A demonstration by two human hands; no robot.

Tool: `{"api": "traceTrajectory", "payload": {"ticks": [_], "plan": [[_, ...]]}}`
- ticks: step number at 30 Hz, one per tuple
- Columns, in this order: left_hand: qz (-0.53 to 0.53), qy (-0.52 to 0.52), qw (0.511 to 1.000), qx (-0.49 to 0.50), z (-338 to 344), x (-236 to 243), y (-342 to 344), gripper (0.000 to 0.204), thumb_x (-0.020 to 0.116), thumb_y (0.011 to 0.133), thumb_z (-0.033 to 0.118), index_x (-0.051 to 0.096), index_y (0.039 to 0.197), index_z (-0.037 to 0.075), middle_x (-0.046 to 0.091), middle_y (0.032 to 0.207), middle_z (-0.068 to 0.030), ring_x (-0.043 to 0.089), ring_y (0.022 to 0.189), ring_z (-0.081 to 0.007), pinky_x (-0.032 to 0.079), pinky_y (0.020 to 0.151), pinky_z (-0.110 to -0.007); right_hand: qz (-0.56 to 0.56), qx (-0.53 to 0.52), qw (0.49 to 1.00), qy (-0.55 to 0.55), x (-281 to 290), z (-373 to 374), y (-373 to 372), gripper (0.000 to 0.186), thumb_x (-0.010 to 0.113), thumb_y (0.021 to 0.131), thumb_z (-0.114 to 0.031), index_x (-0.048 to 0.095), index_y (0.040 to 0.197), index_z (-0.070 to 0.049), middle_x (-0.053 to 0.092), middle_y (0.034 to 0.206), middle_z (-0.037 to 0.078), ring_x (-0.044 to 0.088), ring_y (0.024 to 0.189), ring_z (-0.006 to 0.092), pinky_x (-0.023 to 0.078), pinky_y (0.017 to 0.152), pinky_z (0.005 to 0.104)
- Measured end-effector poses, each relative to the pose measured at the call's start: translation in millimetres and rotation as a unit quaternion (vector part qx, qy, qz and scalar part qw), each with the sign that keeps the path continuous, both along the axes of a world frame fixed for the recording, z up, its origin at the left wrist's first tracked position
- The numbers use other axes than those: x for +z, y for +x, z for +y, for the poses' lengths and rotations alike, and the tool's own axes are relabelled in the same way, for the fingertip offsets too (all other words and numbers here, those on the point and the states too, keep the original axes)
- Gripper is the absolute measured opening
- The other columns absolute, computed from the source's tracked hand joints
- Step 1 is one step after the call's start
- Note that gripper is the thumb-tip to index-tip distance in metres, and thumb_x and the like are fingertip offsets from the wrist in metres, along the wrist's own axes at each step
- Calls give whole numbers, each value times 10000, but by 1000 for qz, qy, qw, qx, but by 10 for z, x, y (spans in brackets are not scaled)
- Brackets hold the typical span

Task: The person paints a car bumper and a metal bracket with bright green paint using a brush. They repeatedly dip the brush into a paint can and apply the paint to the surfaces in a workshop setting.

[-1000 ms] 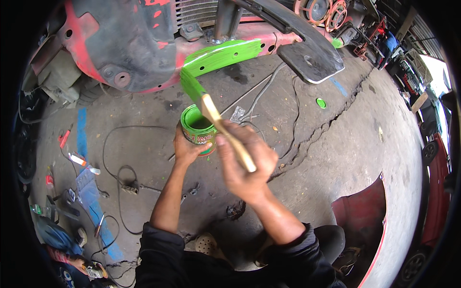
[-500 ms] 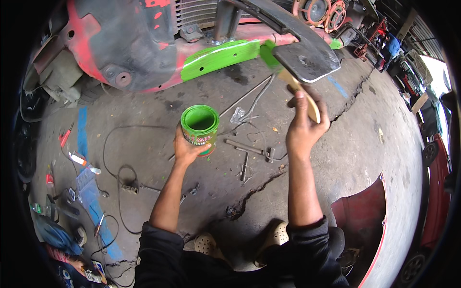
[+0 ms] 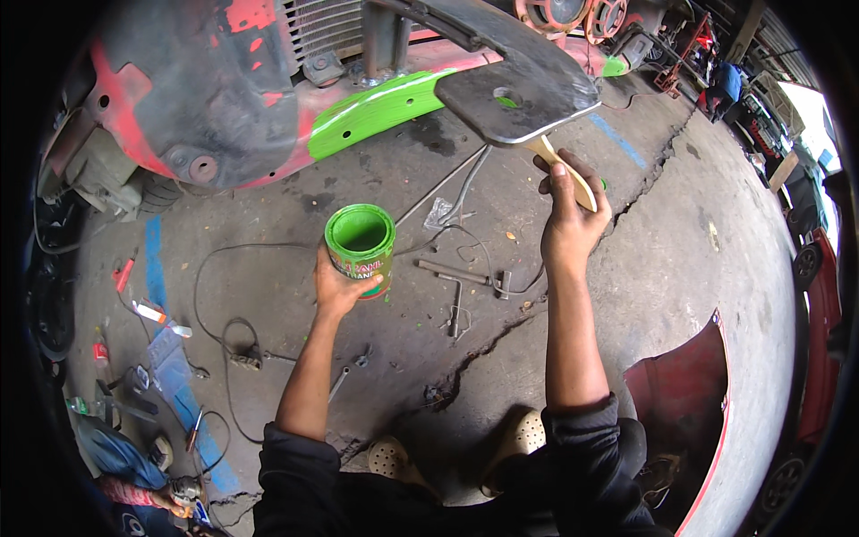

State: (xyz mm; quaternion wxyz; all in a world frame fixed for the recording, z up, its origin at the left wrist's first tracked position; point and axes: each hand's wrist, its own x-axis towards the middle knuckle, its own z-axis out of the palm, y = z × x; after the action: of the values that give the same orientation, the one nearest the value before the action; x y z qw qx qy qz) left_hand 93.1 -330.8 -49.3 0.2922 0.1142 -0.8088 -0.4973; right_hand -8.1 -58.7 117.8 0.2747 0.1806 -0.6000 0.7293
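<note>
My left hand (image 3: 336, 285) is wrapped round an open paint can (image 3: 380, 262), upright, with green paint coating its rim and inside. My right hand (image 3: 573, 215) grips a paintbrush (image 3: 582, 191) by its pale wooden handle. The bristles are hidden beneath a dark metal plate (image 3: 546, 94) that juts out from the vehicle front; a bit of green shows through the plate's hole. Left of the plate, a long patch of the red and grey bumper bar (image 3: 380, 112) is coated in fresh, shiny green.
A hammer (image 3: 461, 274), rods and a looping cable (image 3: 210, 255) lie on the cracked concrete floor. At my right rests a dark red panel (image 3: 684, 385). Another person's hand (image 3: 183, 510) is by a power tool at lower left; a person in blue (image 3: 727, 85) is far right.
The brush has passed beneath the plate, so its green bristles no longer show. The view has shifted, with the bumper and plate now further left in it. Both hands keep their holds.
</note>
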Motion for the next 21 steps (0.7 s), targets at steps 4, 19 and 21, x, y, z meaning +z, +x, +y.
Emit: {"api": "traceTrajectory", "payload": {"ticks": [4, 19, 21], "plan": [[-1, 20, 1000, -7, 11, -50, -9, 934, 912, 477, 149, 442, 1274, 18, 593, 1196, -146, 579, 1108, -266, 455, 969, -388, -6, 170, 986, 1, 39, -70, 37, 272, 695, 869, -121, 650, 1061, 66, 709, 897, 150, 613, 711, 127, 501, 656, 255], [0, -1, 1000, -20, 72, 2, -24, 923, 917, 469, 139, 449, 1255, 18, 593, 1186, -141, 586, 1089, -269, 467, 954, -386, 126, -196, 966, 111, -42, -211, -21, 175, 717, 816, -50, 690, 980, 6, 721, 900, 153, 711, 766, 205, 554, 692, 315], [-1, -4, 1000, -19, 57, -22, -22, 923, 918, 467, 136, 450, 1254, 19, 596, 1183, -140, 589, 1086, -269, 470, 953, -386, 195, -224, 945, 139, -64, -489, 10, 187, 705, 825, -44, 685, 1005, 3, 717, 871, 156, 707, 737, 192, 543, 637, 290]]}}
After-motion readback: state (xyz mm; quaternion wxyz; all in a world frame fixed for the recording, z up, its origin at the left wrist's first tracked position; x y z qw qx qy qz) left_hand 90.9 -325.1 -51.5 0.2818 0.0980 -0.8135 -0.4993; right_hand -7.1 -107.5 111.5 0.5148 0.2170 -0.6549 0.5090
